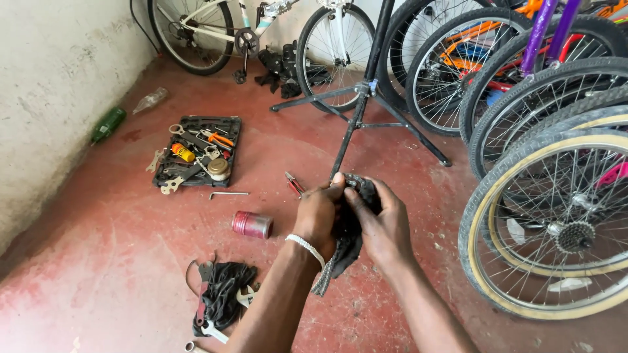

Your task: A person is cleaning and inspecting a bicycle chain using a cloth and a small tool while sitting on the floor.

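Nearest to the camera are the person's two forearms, which rise from the bottom edge and meet in the middle of the view. The left hand (317, 216), with a white bracelet (306, 248) on its wrist, and the right hand (383, 225) are pressed together around a dark rag (350, 238) and a bicycle chain (325, 278). The fingers of both hands are curled and clamped on this bundle, held in the air above the red floor (98, 287). One part of the chain is gathered at the top between the thumbs, and another part hangs down below the left wrist. The chain is probably rather heavy for its size, limp along its length, and likely oily, so it can slip; the soft rag gives a better hold, and it seems best to take the chain through the cloth and to support the loose end. On the floor, to the left, lie a red can (252, 224) on its side, a black tool tray (199, 150) with wrenches, a hex key (229, 194) and small pliers (294, 184). A black repair stand (363, 98) is behind the hands, and bicycle wheels (556, 222) stand at the right.
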